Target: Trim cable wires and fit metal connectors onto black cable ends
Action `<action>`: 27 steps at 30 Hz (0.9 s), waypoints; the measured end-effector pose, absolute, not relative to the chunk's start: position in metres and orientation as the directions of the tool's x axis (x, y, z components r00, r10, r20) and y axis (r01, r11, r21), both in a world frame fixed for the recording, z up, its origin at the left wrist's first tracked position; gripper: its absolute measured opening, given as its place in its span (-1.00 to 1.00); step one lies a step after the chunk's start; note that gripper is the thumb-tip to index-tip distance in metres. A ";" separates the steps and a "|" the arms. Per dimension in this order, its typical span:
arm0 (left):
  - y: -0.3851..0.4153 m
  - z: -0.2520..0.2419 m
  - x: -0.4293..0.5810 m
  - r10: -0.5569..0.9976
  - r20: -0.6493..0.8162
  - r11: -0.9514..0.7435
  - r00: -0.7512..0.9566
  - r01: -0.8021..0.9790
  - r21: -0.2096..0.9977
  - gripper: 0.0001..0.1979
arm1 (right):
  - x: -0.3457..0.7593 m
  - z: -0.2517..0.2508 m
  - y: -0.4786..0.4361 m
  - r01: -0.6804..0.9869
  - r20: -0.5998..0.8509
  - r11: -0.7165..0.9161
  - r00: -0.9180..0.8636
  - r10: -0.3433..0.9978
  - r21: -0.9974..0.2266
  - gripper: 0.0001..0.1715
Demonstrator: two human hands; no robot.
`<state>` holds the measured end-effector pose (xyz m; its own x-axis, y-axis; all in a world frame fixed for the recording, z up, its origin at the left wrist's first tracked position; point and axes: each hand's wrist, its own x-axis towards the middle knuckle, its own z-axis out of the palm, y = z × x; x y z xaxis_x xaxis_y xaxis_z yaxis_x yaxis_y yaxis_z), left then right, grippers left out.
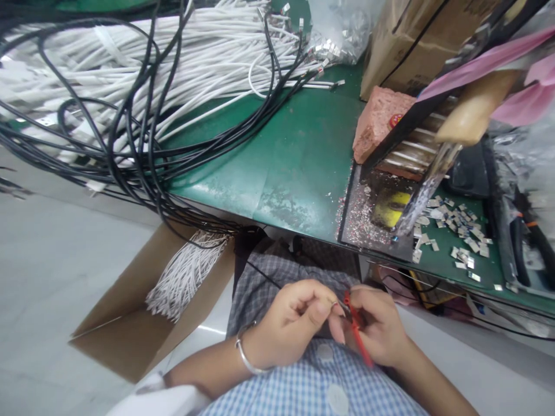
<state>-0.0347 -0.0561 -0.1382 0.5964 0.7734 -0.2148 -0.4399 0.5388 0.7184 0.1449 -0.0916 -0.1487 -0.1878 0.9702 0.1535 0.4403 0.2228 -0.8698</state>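
My left hand (299, 323) is closed, thumb and fingers pinching the end of a thin black cable (265, 275) in front of my lap. The cable runs into this hand from under the bench edge. Small wire ends seem to show at the fingertips, too fine to make out well. Close beside it, my right hand (379, 326) is wrapped round red-handled cutters (359, 338). Their tip points at the left fingertips and is partly hidden, so I cannot tell whether the jaws touch the wire.
Bundled white cables (208, 63) and looped black cables (139, 144) lie on the green bench (299, 156). A cardboard box (117, 312) holds white cables. At right stand a brick (379, 115), a soldering-iron stand (416, 156), a yellow sponge (393, 209) and scattered metal connectors (466, 225).
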 end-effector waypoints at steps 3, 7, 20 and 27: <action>-0.055 -0.137 -0.036 0.769 -0.211 0.530 0.603 -0.417 0.738 -0.67 | 0.148 -0.151 -0.091 0.453 0.180 0.260 -0.213 0.960 -0.853 -0.67; -0.054 -0.137 -0.038 0.767 -0.182 0.498 0.616 -0.391 0.774 -0.67 | 0.151 -0.151 -0.089 0.464 0.199 0.301 -0.256 0.946 -0.833 -0.60; -0.051 -0.137 -0.038 0.736 -0.202 0.491 0.646 -0.303 0.817 -0.61 | 0.154 -0.146 -0.085 0.481 0.241 0.363 -0.296 0.924 -0.798 -0.59; -0.054 -0.139 -0.040 0.754 -0.160 0.483 0.638 -0.372 0.792 -0.68 | 0.152 -0.149 -0.086 0.472 0.224 0.327 -0.263 0.939 -0.819 -0.58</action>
<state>-0.0398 -0.0543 -0.1391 0.6377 0.7535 -0.1597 -0.3725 0.4832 0.7923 0.1525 -0.0860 -0.1486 -0.2625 0.9387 0.2236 0.4719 0.3270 -0.8188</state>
